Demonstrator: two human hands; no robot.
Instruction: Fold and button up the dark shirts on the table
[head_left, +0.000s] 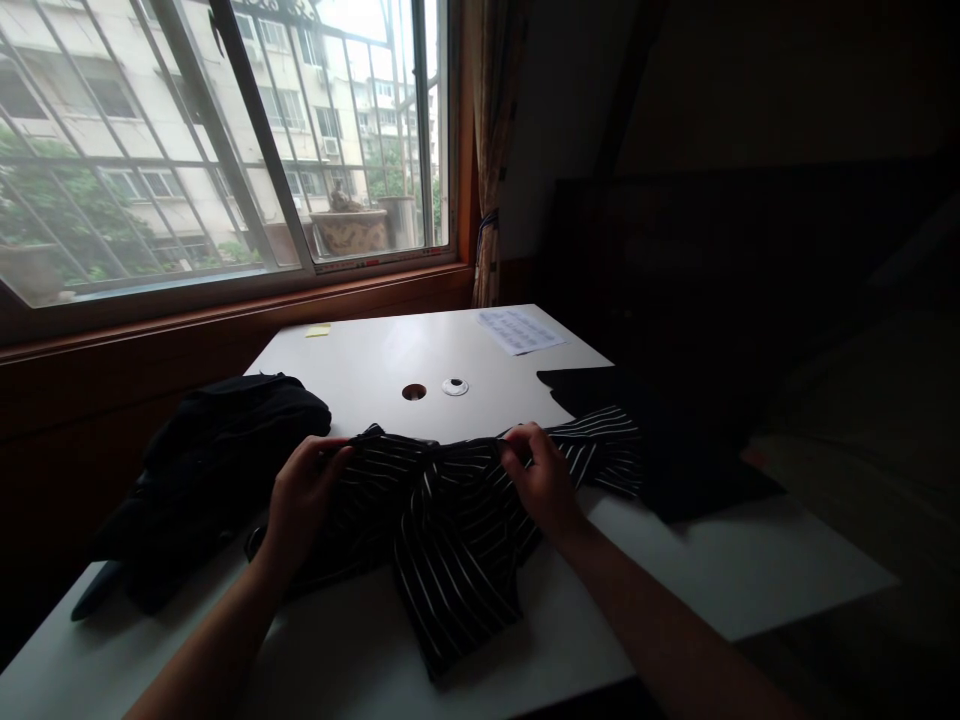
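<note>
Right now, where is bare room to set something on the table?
Free: the back, between the yellow slip and paper sheet; the front right, between the right forearm and black cloth. Crowded: the middle, where left hand and right hand hold the striped cloth, and the left, under dark clothes.

Nothing legible: the print on the paper sheet [520, 330] is too blurred

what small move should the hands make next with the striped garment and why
Perhaps ease the left hand and right hand gently apart: both pinch the far edge of the striped garment, and the cloth between and below them lies bunched in folds, so a light outward pull might straighten it.
</note>
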